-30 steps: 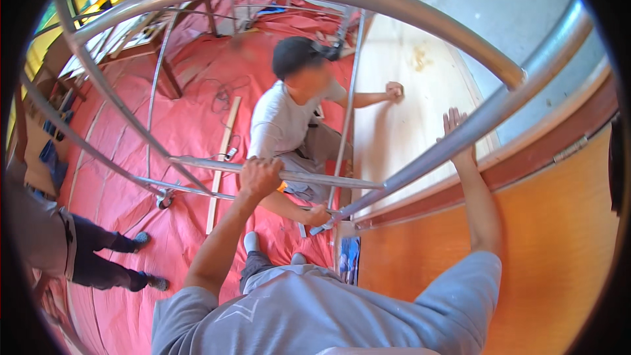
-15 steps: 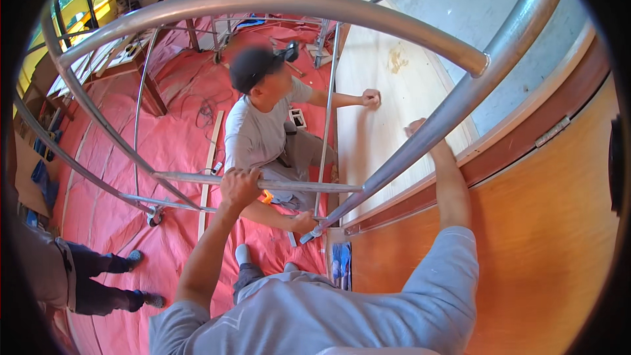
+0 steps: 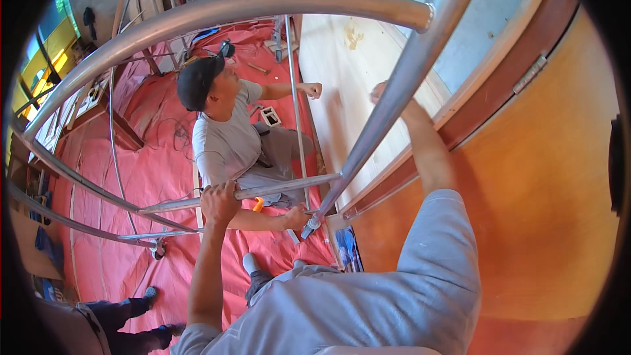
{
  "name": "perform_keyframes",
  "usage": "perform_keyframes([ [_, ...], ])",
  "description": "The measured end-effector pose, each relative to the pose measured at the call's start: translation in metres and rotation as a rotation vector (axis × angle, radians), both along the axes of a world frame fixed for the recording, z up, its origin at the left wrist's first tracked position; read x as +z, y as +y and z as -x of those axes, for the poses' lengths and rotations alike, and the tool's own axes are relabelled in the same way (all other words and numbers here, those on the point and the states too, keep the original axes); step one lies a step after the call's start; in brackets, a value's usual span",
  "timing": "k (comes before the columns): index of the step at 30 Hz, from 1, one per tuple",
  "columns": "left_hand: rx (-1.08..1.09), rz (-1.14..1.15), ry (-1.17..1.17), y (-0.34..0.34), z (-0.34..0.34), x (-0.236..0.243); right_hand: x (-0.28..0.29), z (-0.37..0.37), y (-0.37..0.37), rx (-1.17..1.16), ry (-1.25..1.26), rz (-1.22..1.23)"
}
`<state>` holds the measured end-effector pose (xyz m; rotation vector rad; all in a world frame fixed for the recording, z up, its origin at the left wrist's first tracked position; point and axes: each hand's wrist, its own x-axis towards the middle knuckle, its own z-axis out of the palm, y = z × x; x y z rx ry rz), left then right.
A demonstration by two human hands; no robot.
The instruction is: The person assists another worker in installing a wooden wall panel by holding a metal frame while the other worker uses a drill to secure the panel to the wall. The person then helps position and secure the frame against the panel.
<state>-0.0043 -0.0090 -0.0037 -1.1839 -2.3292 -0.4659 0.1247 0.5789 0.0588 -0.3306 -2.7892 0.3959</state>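
Two hands: both belong to the person wearing the camera, who looks down through a metal scaffold frame.
Floor: covered in red sheeting, well below the frame.
Wall panel: pale board, upright at the right of the red sheeting, next to an orange surface.
Scaffold rail: thick curved metal tube, crossing the top of the view and meeting a slanted upright tube.
Co-worker: crouches below in a dark cap and grey shirt, one fist against the wall panel, the other hand low by the foot of the upright tube.
Crossbar: thin horizontal tube, between the camera wearer and the co-worker.
Left hand: grip wrapped tight round the crossbar.
Right hand: raised at the wall panel, partly hidden behind the upright tube; grip state cannot be told.
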Motion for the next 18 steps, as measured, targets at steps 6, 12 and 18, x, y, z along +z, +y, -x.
perform_keyframes([
  [6, 0.037, 0.024, 0.004, -0.003, 0.000, 0.009, -0.008, -0.016, -0.062, 0.000, -0.332, -0.097],
  [12, -0.015, 0.016, 0.007, 0.007, 0.003, 0.002, -0.005, -0.034, -0.050, -0.023, -0.239, -0.264],
  [18, 0.031, 0.033, 0.035, -0.007, 0.006, 0.002, 0.060, 0.003, -0.087, -0.005, 0.224, -0.283],
])
